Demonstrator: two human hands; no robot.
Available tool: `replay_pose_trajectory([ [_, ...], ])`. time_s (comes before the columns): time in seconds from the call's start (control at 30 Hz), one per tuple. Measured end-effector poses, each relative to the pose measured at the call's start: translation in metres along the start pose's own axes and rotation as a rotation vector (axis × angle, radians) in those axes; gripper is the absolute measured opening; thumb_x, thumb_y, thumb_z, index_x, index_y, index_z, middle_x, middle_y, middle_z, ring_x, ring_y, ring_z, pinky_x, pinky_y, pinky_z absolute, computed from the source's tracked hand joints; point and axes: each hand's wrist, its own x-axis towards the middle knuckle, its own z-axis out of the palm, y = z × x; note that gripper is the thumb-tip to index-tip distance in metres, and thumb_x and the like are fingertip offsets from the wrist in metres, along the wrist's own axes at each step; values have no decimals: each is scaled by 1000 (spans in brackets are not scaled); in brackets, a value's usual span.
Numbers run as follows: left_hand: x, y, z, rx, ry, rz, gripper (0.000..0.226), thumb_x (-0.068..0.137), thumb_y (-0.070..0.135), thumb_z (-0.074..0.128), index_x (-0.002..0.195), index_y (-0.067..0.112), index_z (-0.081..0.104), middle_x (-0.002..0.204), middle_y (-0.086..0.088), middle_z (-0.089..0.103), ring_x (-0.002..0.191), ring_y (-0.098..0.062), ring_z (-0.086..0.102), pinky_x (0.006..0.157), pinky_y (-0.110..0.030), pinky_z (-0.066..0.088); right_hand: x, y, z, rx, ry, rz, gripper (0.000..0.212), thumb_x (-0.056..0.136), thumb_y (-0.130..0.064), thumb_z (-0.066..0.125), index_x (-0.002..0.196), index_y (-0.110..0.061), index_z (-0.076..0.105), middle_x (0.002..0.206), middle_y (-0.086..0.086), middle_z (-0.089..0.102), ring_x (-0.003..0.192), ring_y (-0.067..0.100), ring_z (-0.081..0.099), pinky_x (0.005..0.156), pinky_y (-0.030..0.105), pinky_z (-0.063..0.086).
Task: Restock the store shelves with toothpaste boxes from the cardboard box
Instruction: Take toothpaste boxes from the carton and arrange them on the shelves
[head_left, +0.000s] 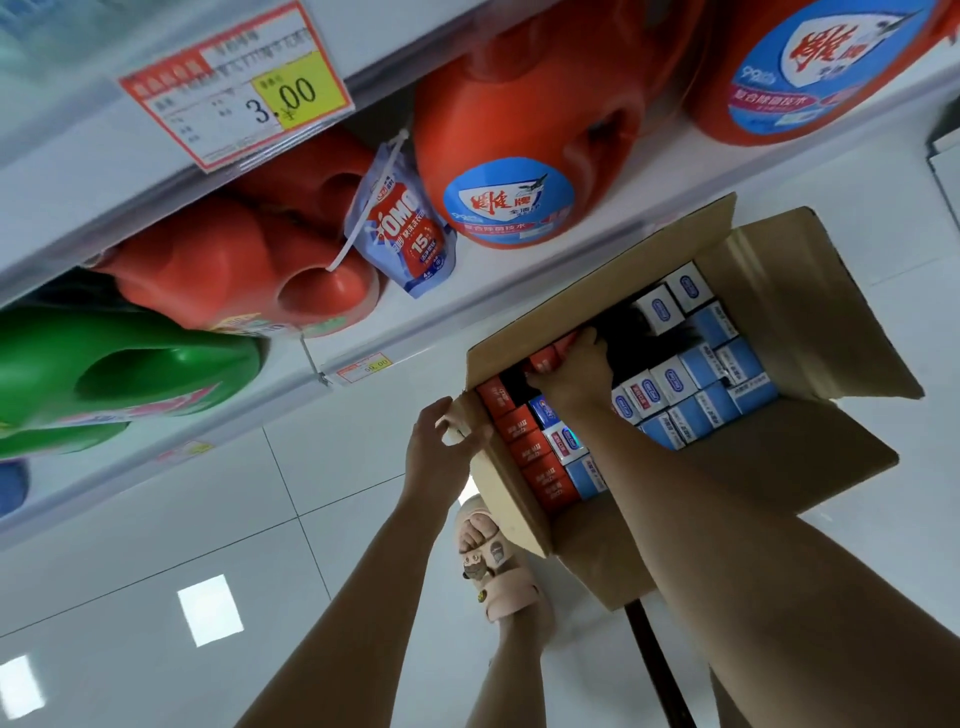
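Note:
An open cardboard box stands on the floor, packed with upright toothpaste boxes: a row of red ones along its near-left wall and several blue-and-white ones filling the rest. My right hand reaches into the box and closes around a red toothpaste box at the far end of the red row. My left hand grips the box's left flap at its corner.
White store shelves run along the left, holding orange detergent jugs, a green jug and a hanging OMO pouch. Price tags hang on the shelf edges. White tile floor surrounds the box; a pink slipper is beside it.

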Motion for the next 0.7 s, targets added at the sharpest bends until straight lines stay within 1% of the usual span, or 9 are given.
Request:
replay_pose_trajectory([
  [0.13, -22, 21, 8, 35, 85, -53, 71, 85, 3, 66, 146, 11, 29, 133, -2, 49, 111, -16, 53, 84, -19, 50, -24, -5, -39, 73, 43, -79, 81, 64, -23, 84, 126, -3, 36, 125, 16, 44, 109, 33, 52, 86, 36, 44],
  [0.23, -59, 51, 15, 94, 237, -103, 69, 88, 10, 59, 148, 8, 23, 149, -9, 34, 132, -24, 39, 105, -34, 40, -52, -17, -79, 104, 37, -126, 84, 65, -26, 84, 130, -5, 34, 132, 14, 40, 113, 30, 50, 89, 36, 44],
  [0.3, -93, 76, 21, 6, 280, -109, 54, 91, 12, 54, 141, 3, 36, 147, -14, 38, 129, -25, 42, 103, -30, 40, -73, -28, -110, 90, 17, -146, 90, 65, -30, 84, 134, -6, 32, 134, 13, 39, 116, 30, 50, 93, 41, 45],
  [0.37, -131, 105, 27, -224, 184, -137, 22, 94, 7, 48, 113, -3, 55, 114, -22, 59, 86, -20, 61, 67, -12, 51, -96, -40, -146, 63, -7, -178, 92, 63, -38, 85, 133, -8, 32, 131, 12, 42, 115, 28, 50, 93, 40, 45],
  [0.4, -150, 121, 29, -367, 93, -217, 12, 95, 6, 49, 99, -1, 57, 93, -18, 61, 67, -18, 60, 54, -14, 51, -109, -46, -164, 45, -21, -205, 91, 62, -41, 85, 130, -9, 34, 128, 12, 43, 112, 26, 51, 90, 38, 46],
  [0.43, -167, 137, 31, -535, -7, -301, 10, 95, 9, 53, 97, 1, 57, 84, -14, 60, 62, -18, 61, 56, -21, 55, -123, -49, -182, 27, -41, -235, 89, 61, -42, 85, 128, -10, 36, 124, 10, 44, 109, 23, 52, 86, 34, 46],
  [0.5, -194, 160, 35, -729, -215, -407, 32, 90, 26, 60, 110, 0, 56, 90, -15, 64, 79, -25, 64, 77, -37, 54, -155, -53, -220, 2, -69, -319, 84, 62, -43, 85, 124, -14, 37, 120, 6, 46, 101, 16, 52, 78, 23, 47],
  [0.6, -234, 191, 34, -864, -387, -416, 46, 92, 43, 53, 110, 2, 59, 93, -18, 71, 90, -31, 64, 65, -38, 58, -208, -58, -279, 5, -79, -471, 75, 64, -34, 86, 122, -18, 41, 116, 0, 49, 97, 10, 51, 67, 6, 38],
  [0.7, -283, 232, 35, -868, -552, -360, 43, 85, 44, 63, 105, 5, 64, 98, -14, 69, 90, -30, 64, 69, -39, 57, -255, -61, -334, -37, -60, -718, 74, 66, -24, 84, 128, -23, 43, 127, -5, 41, 113, 12, 51, 82, 11, 47],
])
